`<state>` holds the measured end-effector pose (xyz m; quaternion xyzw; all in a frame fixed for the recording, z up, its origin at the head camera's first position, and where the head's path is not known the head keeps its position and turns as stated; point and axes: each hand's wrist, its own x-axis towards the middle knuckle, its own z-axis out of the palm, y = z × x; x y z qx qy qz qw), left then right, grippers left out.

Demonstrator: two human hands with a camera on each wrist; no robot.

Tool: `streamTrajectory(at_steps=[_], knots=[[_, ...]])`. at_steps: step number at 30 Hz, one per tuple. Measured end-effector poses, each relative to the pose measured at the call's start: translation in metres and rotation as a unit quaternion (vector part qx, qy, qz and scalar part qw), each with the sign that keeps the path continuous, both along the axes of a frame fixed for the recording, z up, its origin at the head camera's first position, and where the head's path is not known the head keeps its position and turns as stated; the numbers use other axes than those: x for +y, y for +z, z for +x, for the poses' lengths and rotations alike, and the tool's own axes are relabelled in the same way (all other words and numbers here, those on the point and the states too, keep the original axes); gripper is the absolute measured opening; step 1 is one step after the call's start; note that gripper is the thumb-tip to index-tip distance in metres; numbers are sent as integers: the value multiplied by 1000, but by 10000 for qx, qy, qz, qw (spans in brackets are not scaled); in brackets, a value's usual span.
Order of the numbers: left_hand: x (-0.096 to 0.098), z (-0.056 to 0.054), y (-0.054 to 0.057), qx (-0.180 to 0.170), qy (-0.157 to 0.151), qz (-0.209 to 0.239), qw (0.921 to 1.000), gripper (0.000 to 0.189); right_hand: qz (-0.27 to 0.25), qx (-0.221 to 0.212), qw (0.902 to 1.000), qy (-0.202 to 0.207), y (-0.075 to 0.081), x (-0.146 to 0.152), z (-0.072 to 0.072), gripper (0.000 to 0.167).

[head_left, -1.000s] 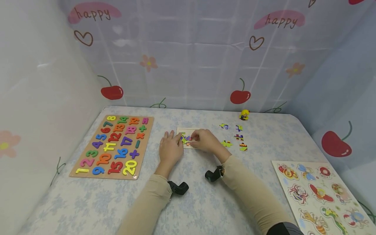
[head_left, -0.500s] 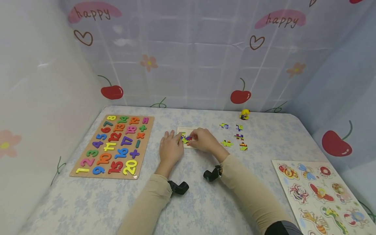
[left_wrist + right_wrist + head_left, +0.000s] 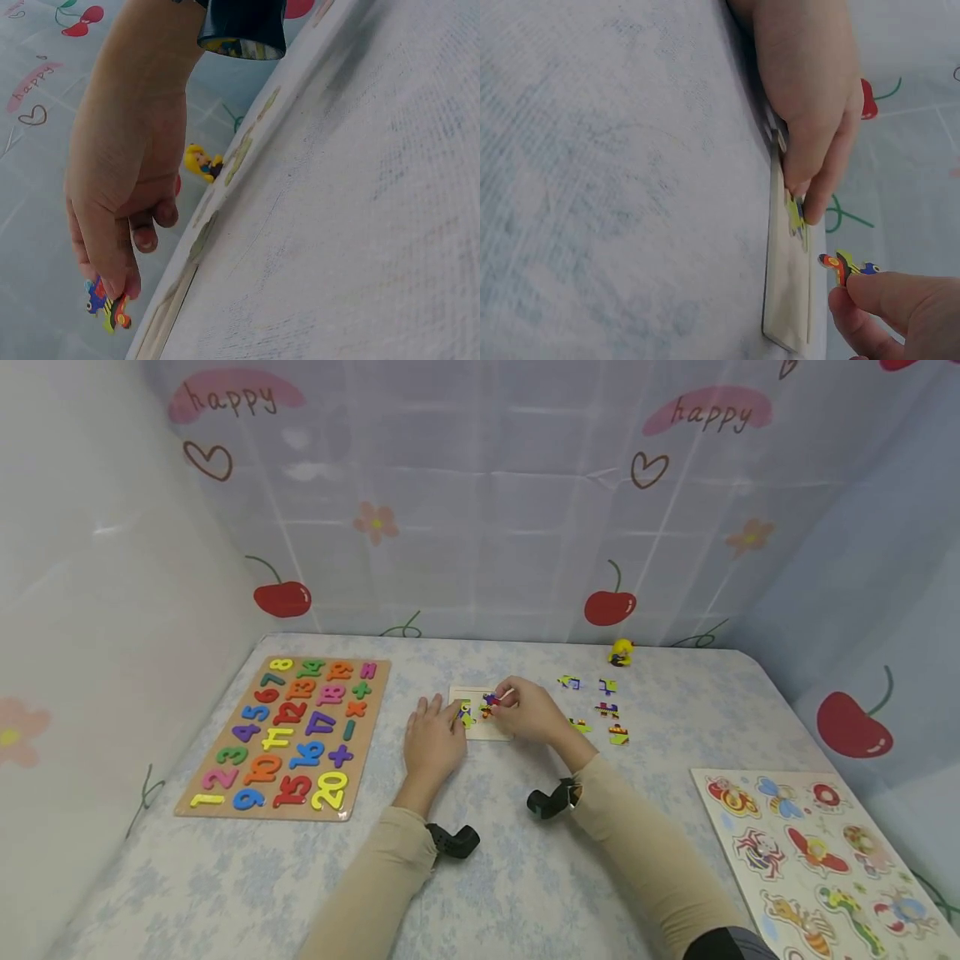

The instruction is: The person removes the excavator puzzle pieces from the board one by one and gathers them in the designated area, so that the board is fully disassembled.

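My right hand (image 3: 528, 714) pinches a colourful jigsaw piece (image 3: 490, 700) between thumb and finger, tilted up above the small wooden puzzle board (image 3: 491, 734). In the right wrist view, that jigsaw piece (image 3: 843, 267) stands apart from the board's surface (image 3: 784, 289). My left hand (image 3: 435, 739) lies with fingers stretched out at the board's left edge. Its thumb and a fingertip touch the yellow-green and purple pieces (image 3: 796, 214) seated at that end. The left wrist view shows the right hand (image 3: 124, 180) with the jigsaw piece (image 3: 111, 306) at its fingertips.
Several loose jigsaw pieces (image 3: 607, 710) lie right of the board, one partly behind the right hand. A small yellow figurine (image 3: 620, 652) stands at the back. A number board (image 3: 285, 735) lies at left, an insect-picture board (image 3: 821, 852) at front right.
Half a second ago the right hand was low over the board with its fingers at the pieces. Now it has lifted slightly and moved right, holding a jigsaw piece tilted up. The left hand stays put.
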<state>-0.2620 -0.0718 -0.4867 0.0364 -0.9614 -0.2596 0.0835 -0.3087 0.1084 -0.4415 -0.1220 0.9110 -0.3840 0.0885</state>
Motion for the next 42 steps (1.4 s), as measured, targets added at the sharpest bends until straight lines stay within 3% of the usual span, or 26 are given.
streamTrajectory(at_steps=[9,19,30,42], knots=[[0,2,1,-2,-3,50,10000,42,388,-93,9991,-154,20,44,-7,39],[-1,1,-1,35,-24,33,10000,43,897,-280,9946,-444,16,101,-19,45],[-1,0,-2,73,-34,28,10000,42,1116,-626,9898,-629,4,116,-24,46],[0,0,-2,84,-5,34,10000,42,1460,-309,9880,-396,2,114,-24,43]])
